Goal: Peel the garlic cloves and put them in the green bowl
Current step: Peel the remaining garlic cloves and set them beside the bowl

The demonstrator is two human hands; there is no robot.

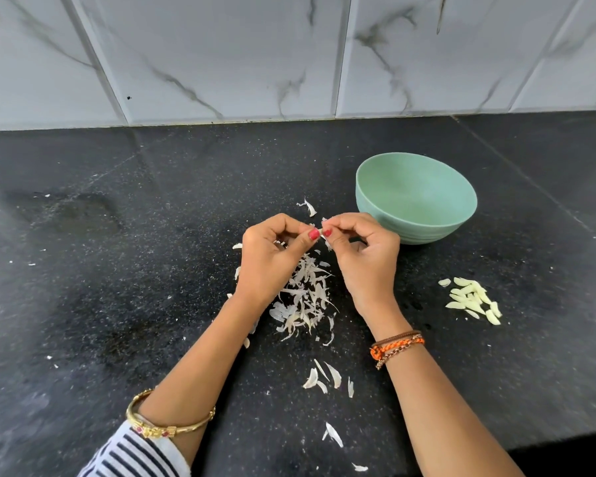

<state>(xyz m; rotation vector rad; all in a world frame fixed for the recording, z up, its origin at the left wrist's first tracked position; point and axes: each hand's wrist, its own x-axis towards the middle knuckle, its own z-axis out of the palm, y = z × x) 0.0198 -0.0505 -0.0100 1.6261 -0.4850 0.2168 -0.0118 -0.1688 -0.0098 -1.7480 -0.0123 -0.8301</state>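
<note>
My left hand (272, 256) and my right hand (362, 256) meet fingertip to fingertip over the counter, both pinching one small garlic clove (322, 229) that is mostly hidden by the fingers. The green bowl (458, 215) stands just right of my right hand, and I see nothing inside it. A heap of several peeled, pale yellow cloves (472, 299) lies on the counter to the right, in front of the bowl. A pile of papery garlic skins (305, 297) lies under and between my hands.
The black speckled counter (117, 270) carries loose skin scraps (327, 376) near my forearms and more (332, 435) close to the front edge. A white marbled tile wall (255, 56) closes the back. The counter's edge drops off at the lower right.
</note>
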